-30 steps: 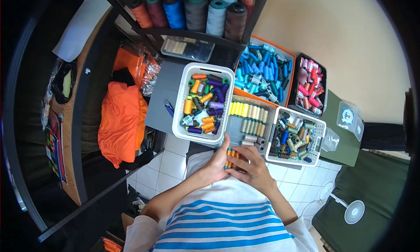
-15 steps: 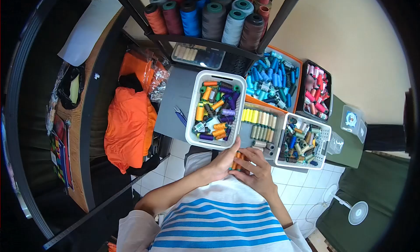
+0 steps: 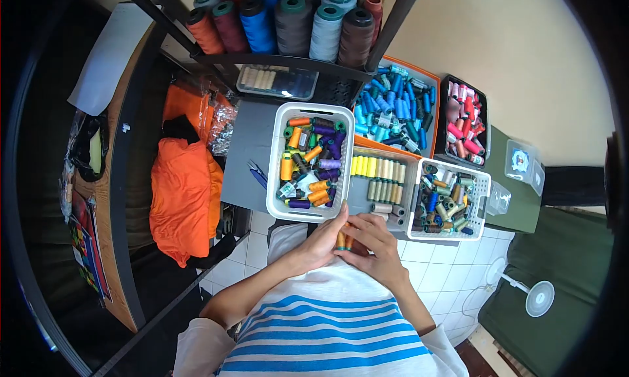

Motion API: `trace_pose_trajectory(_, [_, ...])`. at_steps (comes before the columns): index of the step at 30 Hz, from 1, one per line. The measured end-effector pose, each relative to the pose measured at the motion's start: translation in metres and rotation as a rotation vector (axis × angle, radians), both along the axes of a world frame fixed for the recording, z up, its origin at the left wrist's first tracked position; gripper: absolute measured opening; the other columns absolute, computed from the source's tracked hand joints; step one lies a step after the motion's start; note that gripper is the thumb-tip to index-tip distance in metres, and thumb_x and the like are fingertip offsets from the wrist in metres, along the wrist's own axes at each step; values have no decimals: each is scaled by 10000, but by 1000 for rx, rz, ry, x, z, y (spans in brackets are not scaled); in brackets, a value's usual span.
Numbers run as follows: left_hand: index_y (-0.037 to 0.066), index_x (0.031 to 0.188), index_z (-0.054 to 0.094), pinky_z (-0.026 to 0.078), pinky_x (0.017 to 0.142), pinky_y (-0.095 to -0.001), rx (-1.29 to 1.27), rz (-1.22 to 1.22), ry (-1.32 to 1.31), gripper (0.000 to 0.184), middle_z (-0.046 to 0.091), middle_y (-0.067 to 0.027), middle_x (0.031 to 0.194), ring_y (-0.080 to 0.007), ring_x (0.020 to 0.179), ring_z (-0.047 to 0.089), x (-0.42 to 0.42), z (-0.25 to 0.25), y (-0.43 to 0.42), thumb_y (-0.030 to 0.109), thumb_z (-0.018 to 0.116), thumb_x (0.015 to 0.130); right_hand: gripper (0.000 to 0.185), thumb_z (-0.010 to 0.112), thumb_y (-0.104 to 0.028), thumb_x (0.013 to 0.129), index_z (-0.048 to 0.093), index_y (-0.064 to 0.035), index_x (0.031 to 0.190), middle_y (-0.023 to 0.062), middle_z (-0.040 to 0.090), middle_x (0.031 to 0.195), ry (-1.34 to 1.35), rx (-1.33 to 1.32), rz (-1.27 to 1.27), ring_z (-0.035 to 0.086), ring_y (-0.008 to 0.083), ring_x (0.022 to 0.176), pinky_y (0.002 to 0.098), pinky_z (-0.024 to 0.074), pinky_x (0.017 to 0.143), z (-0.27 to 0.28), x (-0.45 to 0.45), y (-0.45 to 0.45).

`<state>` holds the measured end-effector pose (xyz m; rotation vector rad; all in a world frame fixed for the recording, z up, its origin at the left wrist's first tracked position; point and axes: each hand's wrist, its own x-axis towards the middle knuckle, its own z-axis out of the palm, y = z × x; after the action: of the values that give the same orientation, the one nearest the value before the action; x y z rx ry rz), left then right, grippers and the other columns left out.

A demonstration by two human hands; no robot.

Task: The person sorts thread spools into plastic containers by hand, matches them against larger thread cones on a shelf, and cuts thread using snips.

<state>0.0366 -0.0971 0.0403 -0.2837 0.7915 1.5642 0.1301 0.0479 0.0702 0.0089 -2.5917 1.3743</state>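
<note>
Close in front of my shirt, my left hand [image 3: 320, 247] and my right hand [image 3: 376, 248] are closed together around a few orange thread spools [image 3: 341, 241]. Part of the spools is hidden behind my right fingers. Just beyond my left fingertips stands a white basket [image 3: 280, 180] with mixed orange, purple, green and dark spools. Right of it, a see-through bin [image 3: 411, 187] holds rows of yellow [image 3: 364, 165] and beige spools [image 3: 391, 171], with grey ones nearer me. A second white basket [image 3: 415, 216] of assorted spools sits beside that bin.
An orange-rimmed box [image 3: 438, 89] of blue spools and a black box [image 3: 486, 125] of pink and red ones stand behind. Large thread cones [image 3: 293, 26] fill the rack above. Snips [image 3: 257, 174] lie on the grey table [image 3: 242, 141]. Orange cloth [image 3: 180, 200] hangs at the left.
The view has shifted, so the table things appear further left. My hands remain together on the orange spools, and my right fingers have shifted slightly over them.
</note>
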Motion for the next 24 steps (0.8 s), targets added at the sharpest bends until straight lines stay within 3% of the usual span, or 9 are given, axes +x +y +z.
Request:
trace_pose_trajectory(3, [77,1401,494,551,1010,-378,137,-56,-77,656,600,-105,1286,-221,1202,622,-1,-20,-7,627,325,1085,553,939,-158,681,752,-39,1188,127,705,1312,-23,-35,-10,644,332,1133,429,550,938,-2,-3,1])
trace_pose_trajectory(7, [72,1396,497,563,980,-386,92,-86,-30,689,614,-109,1251,-223,1168,639,1,-22,-2,651,301,1077,538,939,-144,670,769,-37,1168,127,715,1295,-33,-114,-31,648,340,1124,433,555,928,-4,3,4])
trace_pose_trajectory(13, [37,1326,550,591,864,-337,-38,-158,86,745,652,-101,1137,-209,1018,697,-3,-11,12,669,245,1077,482,951,-159,646,812,-68,1098,126,732,1258,-11,-102,-64,653,345,1123,448,547,940,-11,5,19])
trace_pose_trajectory(15, [8,1279,578,600,835,-339,-223,-284,395,738,669,-99,1081,-190,997,704,-7,-12,14,643,250,1093,437,943,-156,649,820,-68,1059,133,726,1264,4,-96,-61,651,346,1137,458,533,954,-10,1,28])
trace_pose_trajectory(16, [8,1279,578,600,835,-339,-223,-286,396,738,669,-99,1081,-190,997,704,-9,-9,15,643,250,1093,437,943,-156,649,820,-68,1059,133,726,1264,4,-97,-63,651,346,1137,458,533,954,-11,1,28])
trace_pose_trajectory(18, [3,1210,627,563,624,-296,-121,-245,311,753,681,-88,941,-164,858,701,-7,-2,21,651,264,1091,381,909,-123,679,816,-54,1042,144,704,1298,45,-50,-80,644,349,1159,460,530,962,-15,2,26])
trace_pose_trajectory(22, [28,1298,597,556,588,-311,-293,-36,188,796,682,-57,938,-164,816,709,2,1,52,716,277,1056,387,871,-64,711,808,-67,1093,174,644,1374,61,57,-123,597,407,1230,494,548,967,-21,-2,32])
trace_pose_trajectory(23, [54,1440,507,587,813,-424,-258,-98,238,886,668,-115,1146,-238,1091,693,3,-13,53,779,219,1020,423,861,-56,723,798,-86,1140,181,610,1411,19,77,-103,571,410,1262,498,545,982,-21,1,35])
trace_pose_trajectory(24, [54,1440,507,587,813,-424,-259,-93,239,886,668,-115,1146,-238,1091,693,-2,-10,55,779,219,1020,423,861,-56,723,798,-86,1140,181,610,1411,20,77,-99,571,410,1262,498,545,982,-21,1,36])
